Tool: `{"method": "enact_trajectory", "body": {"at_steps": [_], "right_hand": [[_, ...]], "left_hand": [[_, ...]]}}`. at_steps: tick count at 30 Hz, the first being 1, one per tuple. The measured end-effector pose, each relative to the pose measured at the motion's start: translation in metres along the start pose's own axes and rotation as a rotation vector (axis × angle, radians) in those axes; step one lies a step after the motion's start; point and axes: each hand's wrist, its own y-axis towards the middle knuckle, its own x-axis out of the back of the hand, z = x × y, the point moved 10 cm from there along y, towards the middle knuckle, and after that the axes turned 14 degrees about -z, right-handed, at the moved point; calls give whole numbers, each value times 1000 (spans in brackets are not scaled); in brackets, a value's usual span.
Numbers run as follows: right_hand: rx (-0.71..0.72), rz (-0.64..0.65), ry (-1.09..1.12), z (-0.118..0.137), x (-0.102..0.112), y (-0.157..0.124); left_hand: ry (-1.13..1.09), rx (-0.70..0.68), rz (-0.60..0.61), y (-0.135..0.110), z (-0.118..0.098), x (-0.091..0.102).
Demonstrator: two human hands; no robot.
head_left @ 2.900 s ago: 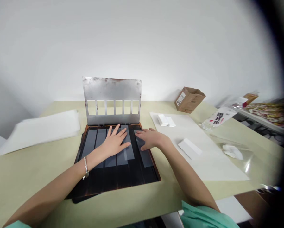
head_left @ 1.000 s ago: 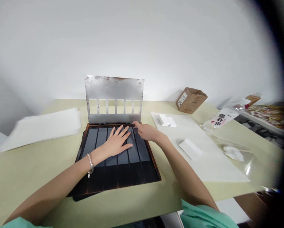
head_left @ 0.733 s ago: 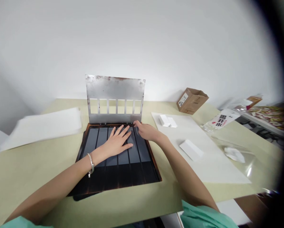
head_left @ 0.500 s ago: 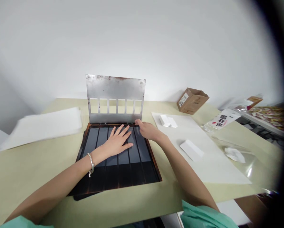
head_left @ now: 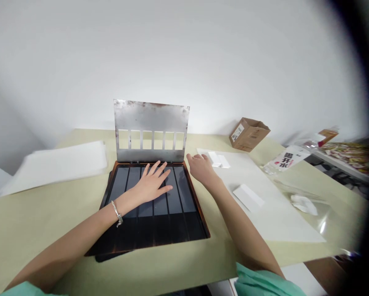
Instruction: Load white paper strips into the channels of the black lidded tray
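Head camera, clock directions taken from the centre of a dark tray [head_left: 168,228] placed on a pale table [head_left: 24,242]: the tray's grey strips [head_left: 174,204] are covered partly by the left hand [head_left: 152,186], laid palm down, fingers spread. At one o'clock, just beyond the tray's corner, the right hand [head_left: 202,169] is held apart from it, fingers curled; whether anything is gripped cannot be told. At twelve, a metal plate [head_left: 152,119] with six openings is stood upright. White paper [head_left: 63,164] is stacked at ten; at three, a folded white card [head_left: 247,196] is laid on a white sheet [head_left: 279,216].
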Motion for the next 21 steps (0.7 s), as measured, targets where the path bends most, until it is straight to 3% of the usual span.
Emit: {"method": "enact_trajectory", "body": {"at_steps": [3,5,8,11,13,16,21], "right_hand": [[40,-1,54,7,-2,4],[49,-17,90,10,-2,6],[9,-83,128,5,6,10],[-50,-168,159,-5,20,16],[-80,-226,172,-9,33,24],[-89,-344,181,-4,66,45],[-22,-564,174,28,128,99]], "left_hand": [[-9,11,-39,7,3,20],[-16,26,-99,14,9,46],[-25,74,-270,20,27,105],[-50,106,-536,14,44,174],[-74,124,-698,3,52,213],[-102,172,-885,-16,60,253],[-73,236,-982,-31,63,281]]}}
